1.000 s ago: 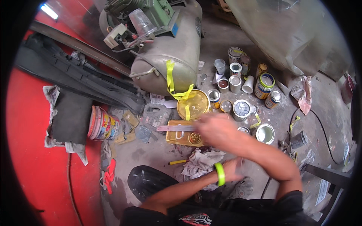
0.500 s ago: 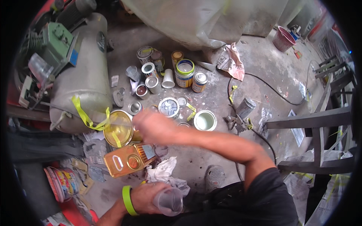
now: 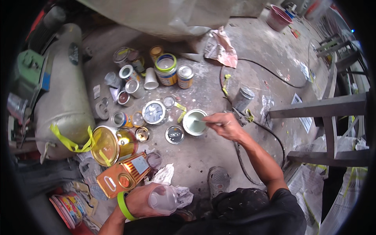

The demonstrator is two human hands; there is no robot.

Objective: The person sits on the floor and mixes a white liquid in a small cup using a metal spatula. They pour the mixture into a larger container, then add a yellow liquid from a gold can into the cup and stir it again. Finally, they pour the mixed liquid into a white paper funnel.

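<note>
My left hand [image 3: 138, 200], with a lime-green band at the wrist, is wrapped round a clear plastic cup [image 3: 163, 199] low in the picture. The cup looks empty. My right hand [image 3: 227, 125] is pinched at the right rim of an open paint can [image 3: 186, 130] holding pale green-white paint. From its fingers a thin light stick [image 3: 201, 121] points into that can; its lower end cannot be made out. Left of this can lie a round dark metal lid [image 3: 174, 134] and a can with a grey-marked top [image 3: 154, 112].
Several tins crowd the floor farther off, including a blue-yellow can [image 3: 167, 77]. A large gold tin [image 3: 105, 145] and an orange rectangular tin [image 3: 121, 178] stand at left beside a compressor tank [image 3: 62, 94]. A black hose [image 3: 270, 131] and dark wooden frame [image 3: 319, 107] are at right.
My right hand has swung from above the gold tin at left to the pale paint can, uncovering the lid and small tins. The left hand still holds the cup. The view has shifted.
</note>
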